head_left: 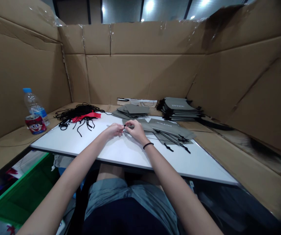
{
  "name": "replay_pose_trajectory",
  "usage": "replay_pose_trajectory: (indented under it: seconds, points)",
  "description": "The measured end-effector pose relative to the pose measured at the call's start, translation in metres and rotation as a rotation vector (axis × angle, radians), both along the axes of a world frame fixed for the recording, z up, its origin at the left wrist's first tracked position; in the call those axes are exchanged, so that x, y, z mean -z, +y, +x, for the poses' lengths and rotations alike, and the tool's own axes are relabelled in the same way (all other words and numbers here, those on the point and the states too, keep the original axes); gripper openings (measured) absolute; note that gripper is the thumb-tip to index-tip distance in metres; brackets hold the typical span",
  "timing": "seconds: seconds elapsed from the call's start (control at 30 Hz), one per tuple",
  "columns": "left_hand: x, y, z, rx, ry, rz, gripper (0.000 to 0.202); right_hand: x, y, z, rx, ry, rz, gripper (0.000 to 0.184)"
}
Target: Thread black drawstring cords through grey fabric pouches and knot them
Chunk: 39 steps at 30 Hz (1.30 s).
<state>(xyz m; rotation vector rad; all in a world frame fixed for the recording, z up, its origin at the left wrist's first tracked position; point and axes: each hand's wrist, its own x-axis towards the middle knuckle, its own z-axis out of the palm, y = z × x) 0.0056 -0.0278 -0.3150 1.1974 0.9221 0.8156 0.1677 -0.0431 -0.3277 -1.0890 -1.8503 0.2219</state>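
Observation:
Over the middle of the white tabletop [81,143], my left hand [115,130] and my right hand [135,130] meet, fingertips closed in a pinch. Between them is a small piece of black cord [124,127], mostly covered by the fingers. A flat grey pouch [144,125] lies just behind my right hand. To its right, grey drawstring pouches [166,125] with pale lettering overlap, their black cord ends [184,148] trailing toward me. A heap of loose black cords [81,111] with a red strip [87,116] sits to the left.
Several grey pieces [132,110] lie at the back, beside a tall stack of grey pouches [179,106]. A water bottle [34,104] and a red tin [35,124] stand at the left. Cardboard walls [140,71] surround the table. A green bin [30,182] is below left.

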Motion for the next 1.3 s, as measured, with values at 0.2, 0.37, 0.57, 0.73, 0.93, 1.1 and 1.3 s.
replay_pose_trajectory:
  seconds: [0.2, 0.37, 0.57, 0.73, 0.93, 1.1, 1.3]
  points:
    - [0.001, 0.001, 0.000, 0.007, -0.005, -0.007, 0.014, 0.001, 0.002, 0.001, 0.077, -0.145, -0.003, 0.009]
    - [0.001, 0.001, 0.000, 0.006, -0.011, -0.015, 0.012, 0.001, 0.002, 0.002, 0.107, -0.205, -0.005, 0.006]
    - [-0.002, 0.001, -0.001, -0.007, 0.001, -0.015, 0.012, -0.001, 0.000, 0.002, 0.160, -0.242, 0.000, 0.008]
    - [-0.001, 0.000, 0.000, -0.025, 0.072, 0.065, 0.012, -0.002, -0.001, 0.002, 0.162, -0.274, 0.012, 0.007]
    - [0.001, 0.001, 0.000, -0.050, 0.218, 0.258, 0.012, -0.001, -0.001, 0.003, 0.157, -0.277, -0.005, 0.008]
    - [0.008, 0.004, -0.001, -0.006, 0.296, 0.419, 0.019, 0.001, 0.000, 0.003, 0.147, -0.287, 0.009, 0.009]
    - [0.018, 0.007, -0.003, 0.109, 0.181, 0.458, 0.022, -0.001, 0.000, 0.003, 0.157, -0.278, -0.017, 0.010]
